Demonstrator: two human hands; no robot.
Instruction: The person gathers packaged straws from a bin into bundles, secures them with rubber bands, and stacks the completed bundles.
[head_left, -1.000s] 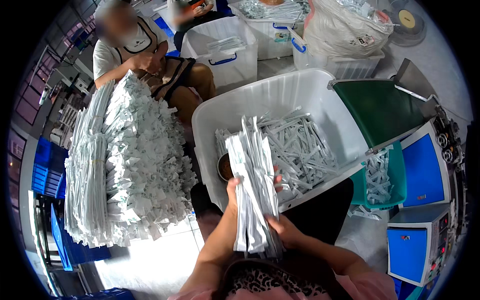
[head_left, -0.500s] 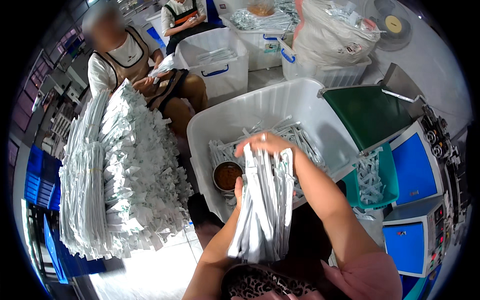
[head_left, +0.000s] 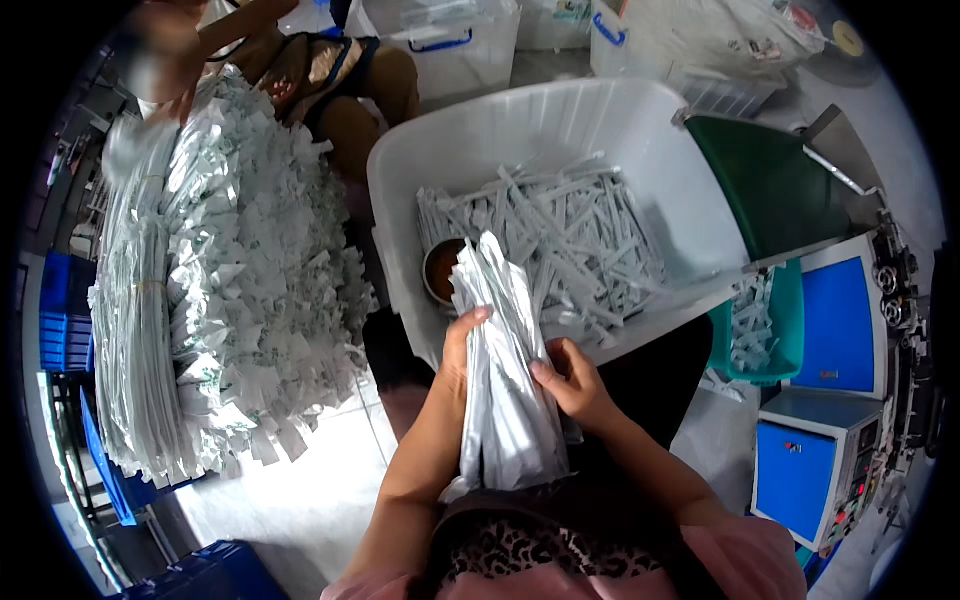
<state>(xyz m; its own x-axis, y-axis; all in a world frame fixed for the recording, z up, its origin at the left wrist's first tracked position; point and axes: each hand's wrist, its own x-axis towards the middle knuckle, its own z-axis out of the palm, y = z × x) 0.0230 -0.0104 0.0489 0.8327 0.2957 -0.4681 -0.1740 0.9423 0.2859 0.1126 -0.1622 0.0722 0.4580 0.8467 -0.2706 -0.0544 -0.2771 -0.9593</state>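
A bundle of long, thin white paper-wrapped packets (head_left: 505, 370) stands upright against my lap. My left hand (head_left: 462, 345) wraps its left side, thumb across the front. On the right side, my right hand (head_left: 578, 385) grips it lower down, with the thumb pressed on the wrappers. Just beyond is a big white plastic tub (head_left: 405, 165), in which many similar loose packets (head_left: 570, 240) lie criss-cross. A round bowl with brownish contents (head_left: 440, 275) sits at the tub's near left, partly covered by the bundle's top.
A tall stack of banded packets (head_left: 250, 270) rises at my left, with a co-worker's hand (head_left: 180, 100) over its far end. At right are a green chute (head_left: 765, 190), a teal basket of packets (head_left: 790, 340) and a blue-fronted machine (head_left: 795, 470). More white tubs (head_left: 440, 60) stand behind.
My right hand has come down from the bundle's top to its right side. My view has tilted lower. The co-worker has leaned over the stack with an arm stretched out.
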